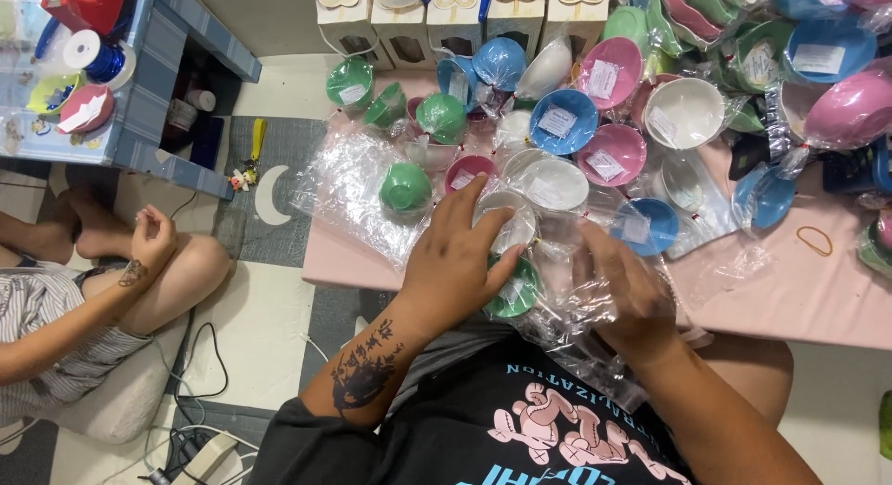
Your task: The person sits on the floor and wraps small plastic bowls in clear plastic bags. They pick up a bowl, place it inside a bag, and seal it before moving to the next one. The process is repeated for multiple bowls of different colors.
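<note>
Two bare hands work at the near edge of a low pink table. The left hand lies palm down with fingers spread, open, resting on a white bowl and a green bowl, both wrapped in clear plastic. The green bowl sits at the table edge, just under the heel and thumb of that hand; the white bowl lies under its fingertips. The right hand is partly covered by a crumpled clear plastic bag that hangs over the table edge toward the lap; its fingers curl into the film, gripping the bag.

Just left of the left hand, loose clear plastic sheets lie on the table, with a green bowl turned upside down at their right margin. A rubber band lies on bare pink surface to the right, well apart from both hands.

Beyond the hands, many wrapped bowls in blue, pink, white and green cover the table. A blue bowl and a pink bowl lie near the middle. White cartons stand in a row at the far edge.

At far left, another person sits on the floor, one hand resting on a knee, beside a blue shelf unit.
</note>
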